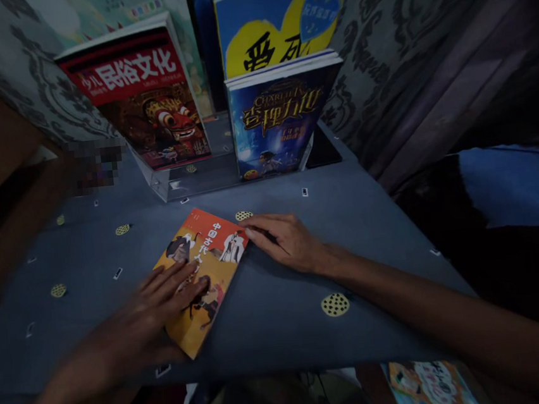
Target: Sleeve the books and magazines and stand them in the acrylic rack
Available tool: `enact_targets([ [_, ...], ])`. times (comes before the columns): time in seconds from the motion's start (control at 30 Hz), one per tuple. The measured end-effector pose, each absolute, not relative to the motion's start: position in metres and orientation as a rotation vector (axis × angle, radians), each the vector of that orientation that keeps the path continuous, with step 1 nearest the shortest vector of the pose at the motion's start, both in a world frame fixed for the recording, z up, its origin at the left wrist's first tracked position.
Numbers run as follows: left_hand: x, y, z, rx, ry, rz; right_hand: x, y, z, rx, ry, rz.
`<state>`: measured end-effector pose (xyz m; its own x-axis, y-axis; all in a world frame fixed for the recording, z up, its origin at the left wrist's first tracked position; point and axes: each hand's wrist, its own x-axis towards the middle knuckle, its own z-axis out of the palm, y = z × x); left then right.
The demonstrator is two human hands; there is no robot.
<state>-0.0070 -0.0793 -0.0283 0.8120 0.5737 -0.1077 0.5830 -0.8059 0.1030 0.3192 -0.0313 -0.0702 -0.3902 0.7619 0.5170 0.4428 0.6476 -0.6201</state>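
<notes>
Dim room w/ patterned grey curtain behind; grey-blue tablecloth (279,302) dotted w/ small yellow lotus-root motifs covers the table. Landmark = the orange book (204,278), lying flat near the front-centre of that cloth, tilted so its top corner points away and to the right.

Behind the orange book, a clear acrylic stand (172,184) props three upright books. Back & left of it: red book (142,93) w/ a mask on the cover, white title reads 民俗文化. Straight behind it: dark blue book (274,122), gold lettering, "CHARLIE IX" just legible on top, Chinese title below too stylised to read surely. Further behind that: blue/yellow book (280,20), big black characters, cut off by the one in front.

On the orange book, red band at the top right carries 中国古代…; the rest is partly under your fingers. Painted figures in robes below.

Your left hand (156,314) lies flat on the cover's near-left half, fingers spread, pressing down, not pinching. Your right hand (290,241) rests on the cloth just right of the book, fingertips together at its top-right corner, touching the edge; whether they've got under it, can't tell.

To lift it cleanly, I'd judge: ease left-hand pressure first, slide the right fingertips under the corner, keep the cloth from bunching.
</notes>
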Motion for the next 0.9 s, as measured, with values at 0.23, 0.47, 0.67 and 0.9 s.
enact_targets([
  [0.23, -0.007, -0.1, -0.051, 3.061, 1.136, 0.043, 0.314, -0.016, -0.07, -0.941, -2.082, 0.487],
  [0.47, 0.031, -0.086, -0.059, 3.151, 1.433, 0.132, 0.304, 0.025, -0.086, -0.914, -2.193, 0.504],
  [0.67, 0.039, -0.072, -0.059, 3.124, 1.468, 0.198, 0.301, 0.04, -0.096, -0.956, -2.178, 0.526],
  [0.9, 0.038, -0.072, -0.057, 3.072, 1.324, 0.303, 0.3, 0.027, -0.091, -0.875, -2.137, 0.534],
])
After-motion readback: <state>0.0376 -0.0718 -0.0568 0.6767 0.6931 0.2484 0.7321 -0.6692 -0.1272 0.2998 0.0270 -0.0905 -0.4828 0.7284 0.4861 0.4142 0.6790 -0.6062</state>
